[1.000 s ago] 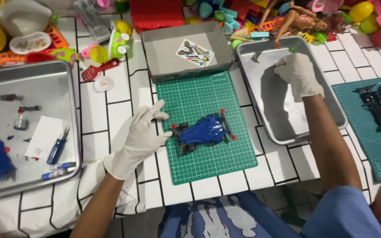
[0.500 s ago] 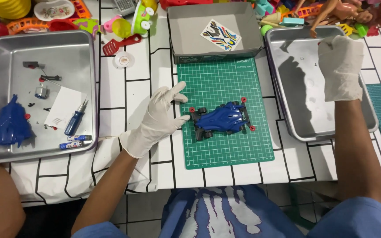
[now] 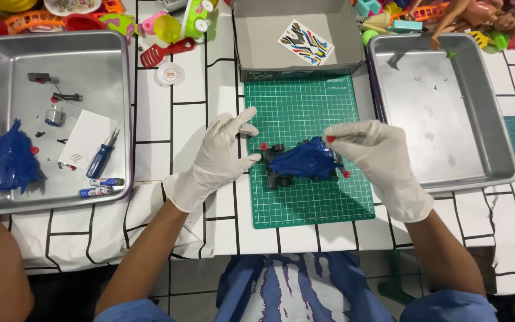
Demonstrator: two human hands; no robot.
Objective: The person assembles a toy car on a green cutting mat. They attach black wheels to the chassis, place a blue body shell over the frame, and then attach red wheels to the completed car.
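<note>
fingers: left hand spread, touching blue toy car | right hand curled over car

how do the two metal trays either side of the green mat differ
The left silver metal tray holds small parts, a blue car shell, a screwdriver and white paper; the right silver metal tray holds almost nothing. The left sits apart from the green cutting mat; the right adjoins it. Both are rectangular.

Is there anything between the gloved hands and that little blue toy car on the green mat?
Nothing visible. The blue toy car sits on the green cutting mat, with the left hand against its front end and the right hand over its rear.
</note>
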